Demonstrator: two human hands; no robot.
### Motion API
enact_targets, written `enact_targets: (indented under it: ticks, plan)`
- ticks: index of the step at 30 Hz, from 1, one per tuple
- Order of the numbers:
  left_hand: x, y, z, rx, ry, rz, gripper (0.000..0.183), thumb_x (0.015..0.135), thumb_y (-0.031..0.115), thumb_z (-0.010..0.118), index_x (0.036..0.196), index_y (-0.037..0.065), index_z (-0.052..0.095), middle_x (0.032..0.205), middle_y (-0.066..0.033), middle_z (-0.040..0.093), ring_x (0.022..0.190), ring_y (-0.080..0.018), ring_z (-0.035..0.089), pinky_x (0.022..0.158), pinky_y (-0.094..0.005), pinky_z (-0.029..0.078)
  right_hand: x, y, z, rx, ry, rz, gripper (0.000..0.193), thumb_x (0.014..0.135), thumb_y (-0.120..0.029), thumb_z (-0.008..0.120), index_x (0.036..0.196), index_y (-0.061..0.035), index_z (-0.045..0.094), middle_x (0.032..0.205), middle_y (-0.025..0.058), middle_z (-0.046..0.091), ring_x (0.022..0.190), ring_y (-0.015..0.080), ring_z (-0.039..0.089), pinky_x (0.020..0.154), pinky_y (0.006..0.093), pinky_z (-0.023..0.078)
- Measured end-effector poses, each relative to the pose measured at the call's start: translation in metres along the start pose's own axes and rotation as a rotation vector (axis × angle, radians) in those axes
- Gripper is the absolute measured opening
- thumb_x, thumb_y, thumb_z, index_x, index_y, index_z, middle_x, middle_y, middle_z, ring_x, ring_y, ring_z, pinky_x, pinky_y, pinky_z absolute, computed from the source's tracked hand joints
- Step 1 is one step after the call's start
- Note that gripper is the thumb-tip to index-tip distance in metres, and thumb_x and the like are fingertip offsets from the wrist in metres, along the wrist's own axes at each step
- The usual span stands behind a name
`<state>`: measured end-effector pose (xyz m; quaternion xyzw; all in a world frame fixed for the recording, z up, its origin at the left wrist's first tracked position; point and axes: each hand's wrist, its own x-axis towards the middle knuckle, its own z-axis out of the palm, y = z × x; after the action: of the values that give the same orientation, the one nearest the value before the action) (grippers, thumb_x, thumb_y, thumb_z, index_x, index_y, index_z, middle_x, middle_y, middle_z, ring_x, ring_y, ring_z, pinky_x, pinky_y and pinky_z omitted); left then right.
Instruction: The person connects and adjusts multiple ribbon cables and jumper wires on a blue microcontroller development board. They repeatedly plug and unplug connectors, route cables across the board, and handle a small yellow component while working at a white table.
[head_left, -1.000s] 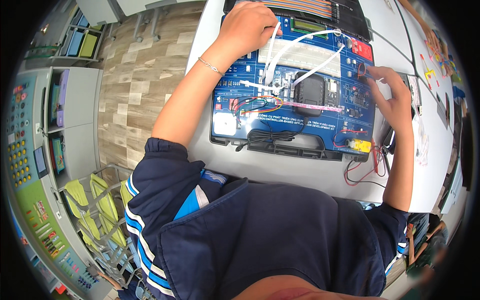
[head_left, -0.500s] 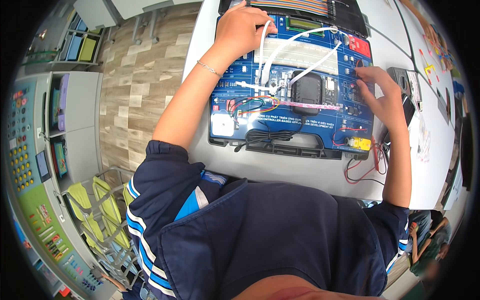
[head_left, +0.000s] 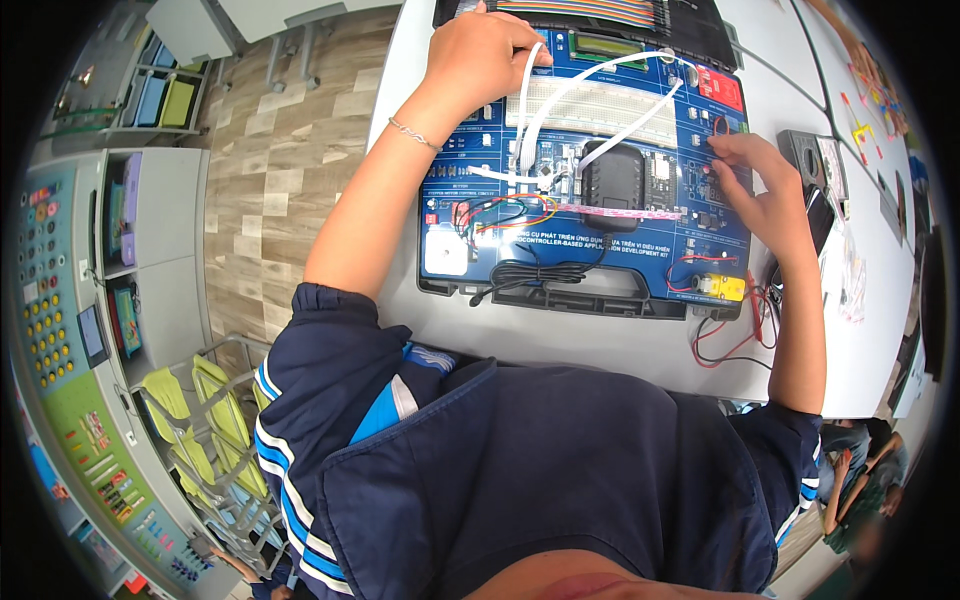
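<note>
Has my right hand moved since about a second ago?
Yes, your right hand has shifted left against the blue board, reaching farther in from the board's right edge.

The top (head_left: pixel 560 440) is dark navy, with stitched seams running down its front and a rounded neckline at the near edge. Its left sleeve (head_left: pixel 335 350) ends in a gathered cuff (head_left: pixel 335 303) by the elbow and carries white and bright blue stripes (head_left: pixel 283 480). A blue-and-white panel (head_left: pixel 385 412) sits beside it. The right sleeve (head_left: pixel 765 450) has matching stripes. A thin silvery bracelet (head_left: pixel 415 136) rings the left wrist.
</note>
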<state>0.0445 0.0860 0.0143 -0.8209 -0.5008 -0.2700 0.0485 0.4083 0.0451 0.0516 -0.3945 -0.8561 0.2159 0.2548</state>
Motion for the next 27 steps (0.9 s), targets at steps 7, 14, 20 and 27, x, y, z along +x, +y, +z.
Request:
enact_targets:
  ticks: [7,14,20,27]
  plan:
    - [0.001,-0.004,0.003,-0.109,0.001,0.01,0.009,0.083,0.026,0.078,0.085,0.017,0.081,0.095,-0.0009,0.077,0.102,-0.0174,0.071,0.091,-0.0334,0.054,-0.002,0.004,0.001,0.006,-0.004,0.014,0.029,0.085,0.002,0.07,0.113,-0.003,0.07,0.098,0.0101,0.07,0.085,0.0172,0.066,0.082,0.0291,0.054]
    - [0.008,0.002,-0.004,-0.108,-0.044,-0.029,0.011,0.084,0.025,0.078,0.085,0.015,0.08,0.09,-0.0014,0.077,0.089,-0.0186,0.072,0.08,-0.0297,0.056,0.0,0.006,0.001,0.002,0.005,0.001,0.029,0.085,0.003,0.07,0.113,-0.0032,0.07,0.098,0.0098,0.07,0.085,0.0171,0.067,0.082,0.0295,0.054]
    - [0.033,0.011,-0.031,-0.212,-0.065,0.092,0.017,0.081,0.009,0.071,0.097,0.008,0.076,0.087,-0.0197,0.069,0.072,-0.0333,0.066,0.069,-0.0398,0.054,0.001,0.003,0.0,-0.005,0.005,0.003,0.029,0.085,0.002,0.07,0.113,-0.0034,0.07,0.099,0.0101,0.07,0.085,0.0178,0.068,0.081,0.0299,0.055]
    - [-0.013,0.01,-0.065,-0.249,0.209,0.0,0.015,0.084,0.017,0.079,0.097,0.01,0.078,0.09,-0.0027,0.074,0.079,-0.0141,0.069,0.076,-0.0253,0.055,0.016,-0.027,-0.008,-0.072,0.005,-0.141,0.028,0.083,0.001,0.071,0.111,-0.0039,0.07,0.098,0.0102,0.069,0.09,0.0225,0.067,0.081,0.032,0.054]
